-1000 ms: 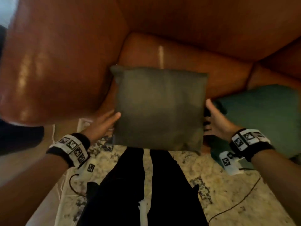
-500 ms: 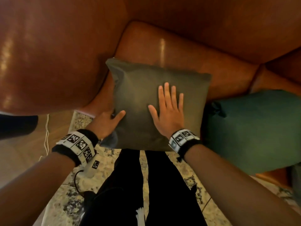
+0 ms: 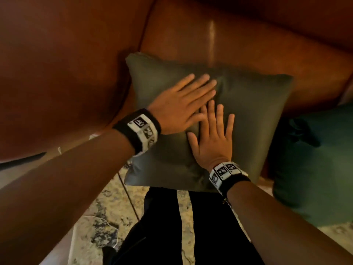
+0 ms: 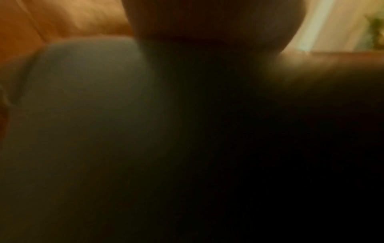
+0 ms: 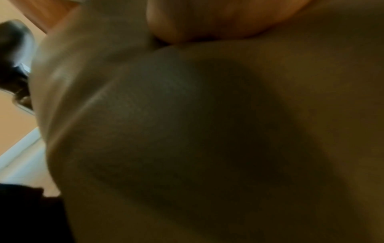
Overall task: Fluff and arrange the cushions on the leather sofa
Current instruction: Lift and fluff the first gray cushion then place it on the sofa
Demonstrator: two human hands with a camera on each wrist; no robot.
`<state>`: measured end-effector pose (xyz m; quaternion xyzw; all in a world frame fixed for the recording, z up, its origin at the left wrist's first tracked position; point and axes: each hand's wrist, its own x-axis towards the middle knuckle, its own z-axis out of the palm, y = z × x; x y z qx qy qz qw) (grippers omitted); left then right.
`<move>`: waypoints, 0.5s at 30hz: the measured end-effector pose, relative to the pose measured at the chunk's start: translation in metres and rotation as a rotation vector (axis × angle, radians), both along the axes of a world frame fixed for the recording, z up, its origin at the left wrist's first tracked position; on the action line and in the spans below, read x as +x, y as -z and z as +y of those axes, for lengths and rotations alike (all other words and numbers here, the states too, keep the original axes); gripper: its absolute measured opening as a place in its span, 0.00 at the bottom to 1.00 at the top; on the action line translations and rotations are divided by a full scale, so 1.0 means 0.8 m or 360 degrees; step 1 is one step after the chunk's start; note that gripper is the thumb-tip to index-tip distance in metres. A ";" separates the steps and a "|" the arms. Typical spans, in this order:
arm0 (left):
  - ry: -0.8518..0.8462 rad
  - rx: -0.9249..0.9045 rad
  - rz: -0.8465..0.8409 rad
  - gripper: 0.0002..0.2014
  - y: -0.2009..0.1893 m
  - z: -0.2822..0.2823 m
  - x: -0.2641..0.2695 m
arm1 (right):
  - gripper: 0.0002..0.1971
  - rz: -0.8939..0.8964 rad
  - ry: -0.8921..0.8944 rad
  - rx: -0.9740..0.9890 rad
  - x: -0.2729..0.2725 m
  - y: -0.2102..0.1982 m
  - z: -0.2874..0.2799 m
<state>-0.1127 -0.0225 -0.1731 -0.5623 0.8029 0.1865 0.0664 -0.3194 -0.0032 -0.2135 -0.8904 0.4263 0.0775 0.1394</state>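
A square olive-green cushion [image 3: 254, 119] lies on the seat of the brown leather sofa [image 3: 238, 41], close to its left arm. Both my hands lie flat on the cushion's face with straight fingers. My left hand [image 3: 183, 104] presses the upper middle, and the fabric dents under it. My right hand [image 3: 212, 138] presses just below it, its fingertips touching the left hand. In the left wrist view the cushion [image 4: 87, 115] fills the frame, dark and blurred. The right wrist view shows the cushion [image 5: 166, 131] under the base of my palm.
A teal cushion [image 3: 313, 165] lies on the seat to the right, against the olive one. The sofa's wide left arm [image 3: 63, 73] rises beside the cushion. Below are my dark trousers [image 3: 166, 226], a patterned rug [image 3: 99, 217] and a thin white cable [image 3: 107, 222].
My left hand left the cushion's left edge and now presses flat on its face beside the right hand. A second ago each hand was at one side of the cushion.
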 end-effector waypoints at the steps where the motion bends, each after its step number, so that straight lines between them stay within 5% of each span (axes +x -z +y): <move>1: -0.0031 0.0041 -0.0028 0.34 0.010 0.006 0.023 | 0.39 -0.0016 -0.0016 0.0000 0.000 0.001 -0.002; 6: -0.0918 0.0107 -0.0126 0.42 -0.004 0.018 0.104 | 0.38 -0.0004 0.0002 -0.0008 0.020 0.000 0.001; 11: -0.0119 -0.0013 0.0116 0.40 -0.020 -0.033 0.005 | 0.38 -0.0049 0.0017 -0.0041 0.010 0.005 -0.001; 15: -0.0705 0.0250 -0.0026 0.45 0.022 0.027 0.079 | 0.37 -0.0137 -0.0037 -0.0098 0.014 0.006 -0.003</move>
